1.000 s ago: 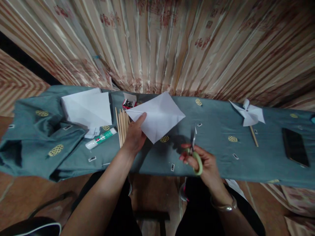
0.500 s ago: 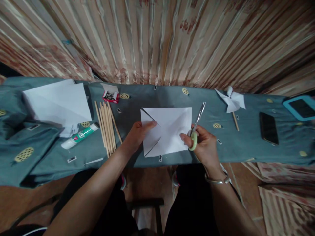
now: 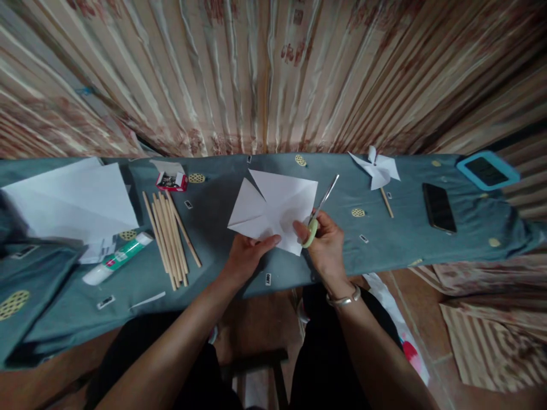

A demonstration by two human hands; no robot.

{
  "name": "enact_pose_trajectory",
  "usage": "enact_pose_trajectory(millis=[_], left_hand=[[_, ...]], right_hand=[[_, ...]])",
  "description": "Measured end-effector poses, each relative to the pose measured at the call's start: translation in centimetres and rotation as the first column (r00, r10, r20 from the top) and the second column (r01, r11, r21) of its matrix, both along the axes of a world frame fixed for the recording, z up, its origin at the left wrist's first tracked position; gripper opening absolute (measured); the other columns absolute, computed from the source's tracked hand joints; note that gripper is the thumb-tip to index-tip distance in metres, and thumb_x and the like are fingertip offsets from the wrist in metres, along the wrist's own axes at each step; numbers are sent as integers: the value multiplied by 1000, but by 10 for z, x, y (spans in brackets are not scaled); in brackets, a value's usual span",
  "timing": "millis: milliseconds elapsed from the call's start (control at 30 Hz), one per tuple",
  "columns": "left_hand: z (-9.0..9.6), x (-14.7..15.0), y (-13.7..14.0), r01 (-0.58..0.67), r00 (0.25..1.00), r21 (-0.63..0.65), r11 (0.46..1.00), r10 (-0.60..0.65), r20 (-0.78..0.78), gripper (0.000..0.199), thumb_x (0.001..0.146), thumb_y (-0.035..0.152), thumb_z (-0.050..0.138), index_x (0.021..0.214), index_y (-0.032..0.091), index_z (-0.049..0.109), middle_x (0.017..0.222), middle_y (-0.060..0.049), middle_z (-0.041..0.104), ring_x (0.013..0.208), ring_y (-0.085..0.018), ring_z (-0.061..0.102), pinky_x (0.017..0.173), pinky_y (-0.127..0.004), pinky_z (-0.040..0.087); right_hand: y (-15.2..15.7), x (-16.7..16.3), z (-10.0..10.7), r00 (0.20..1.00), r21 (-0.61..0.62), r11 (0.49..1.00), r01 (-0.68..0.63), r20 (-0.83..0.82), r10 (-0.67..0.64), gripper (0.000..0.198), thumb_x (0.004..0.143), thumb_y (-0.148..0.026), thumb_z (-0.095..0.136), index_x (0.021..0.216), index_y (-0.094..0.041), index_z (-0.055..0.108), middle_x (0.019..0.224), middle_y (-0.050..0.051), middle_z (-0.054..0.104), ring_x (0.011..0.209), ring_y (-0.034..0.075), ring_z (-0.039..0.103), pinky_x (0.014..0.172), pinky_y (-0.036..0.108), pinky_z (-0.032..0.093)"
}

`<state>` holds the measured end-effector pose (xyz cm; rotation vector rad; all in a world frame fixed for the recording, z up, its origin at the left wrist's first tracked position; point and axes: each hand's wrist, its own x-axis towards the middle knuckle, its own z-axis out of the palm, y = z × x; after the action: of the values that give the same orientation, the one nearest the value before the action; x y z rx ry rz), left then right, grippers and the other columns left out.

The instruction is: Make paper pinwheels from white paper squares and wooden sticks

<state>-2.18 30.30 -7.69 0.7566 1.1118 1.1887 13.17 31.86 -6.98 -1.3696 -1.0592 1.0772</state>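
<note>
A white square of paper (image 3: 282, 199), slit inward from two of its corners, is held above the cloth. My left hand (image 3: 248, 253) pinches its lower edge, thumb on top and fingers underneath. My right hand (image 3: 327, 242) is closed round the light green handle of a pair of scissors (image 3: 323, 199), with the blades pointing up and away. The thumb of that hand also lies against the paper's right side. The blades are beside the paper, not on it.
Wooden sticks (image 3: 166, 239), a glue stick (image 3: 117, 259), a red box of small metal pins (image 3: 171, 179) and white sheets (image 3: 72, 199) lie on the left. To the right are a paper pinwheel (image 3: 378, 169), a black phone (image 3: 439, 208) and a blue-framed tablet (image 3: 487, 171).
The paper has been turned, so its slits now face the upper left. My left hand has shifted from the left side to the lower edge. The view has swung to the right.
</note>
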Motion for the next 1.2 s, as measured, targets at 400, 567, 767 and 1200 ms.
enact_pose_trajectory(millis=[400,567,767,1200], left_hand=[[6,-47,32,-390,894,251,886,430,-129,40,60,19,82,97,21,69,81,0,72,87,-21,67,84,-31,53],[2,-50,34,-409,888,217,886,442,-130,59,58,14,83,114,24,64,79,2,71,91,-19,67,83,-26,52],[-3,-47,34,-317,899,296,901,385,-208,32,62,16,81,91,18,69,76,0,70,86,-21,67,81,-28,52],[9,-37,29,-272,938,188,944,304,-167,19,58,9,78,72,15,67,73,-1,69,82,-21,64,78,-29,49]], right_hand=[[-35,1,3,794,-219,776,-591,13,608,38,80,-52,68,101,-20,67,77,1,68,68,15,58,61,26,46],[-44,0,2,679,-325,649,-688,27,733,36,81,-51,69,98,-19,68,76,1,69,67,14,60,61,26,45],[-41,0,-2,705,-367,654,-661,-6,709,40,80,-54,69,97,-18,67,73,1,67,66,14,60,62,27,47],[-38,0,-1,719,-344,665,-663,-44,693,40,79,-55,68,96,-18,67,71,1,68,64,14,59,58,26,46]])
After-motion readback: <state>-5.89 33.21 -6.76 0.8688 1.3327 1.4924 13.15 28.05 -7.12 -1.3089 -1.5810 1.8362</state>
